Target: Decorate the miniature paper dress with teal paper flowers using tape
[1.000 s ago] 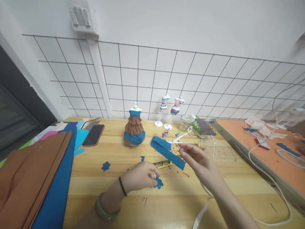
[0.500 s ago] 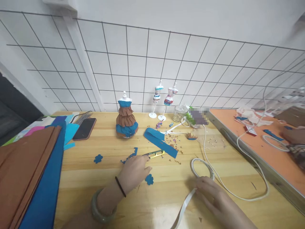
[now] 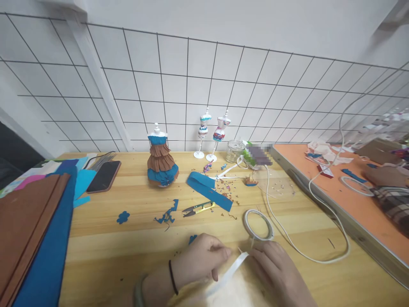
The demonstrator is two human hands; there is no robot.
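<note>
Fingers of my right hand are closed on a strip of white tape that slants down toward the front of the table. Just beyond that hand lies a tape roll, flat on the wood. My left hand is beside the strip, fingers curled but apart, with nothing visible in them. Partly hidden behind it is a blue flower cutout; another blue flower lies farther left. Yellow-handled thread snips rest on the table beyond my hands, beside blue scraps.
A small dress form wears a brown and blue ruffled dress. Two slim dress forms, a glass jar and a folded blue strip are nearby. A phone and brown sheets lie left; a white cable loops right.
My left hand has left the snips and come right and nearer, beside the tape strip. My right hand keeps hold of the strip. The view has shifted slightly right.
</note>
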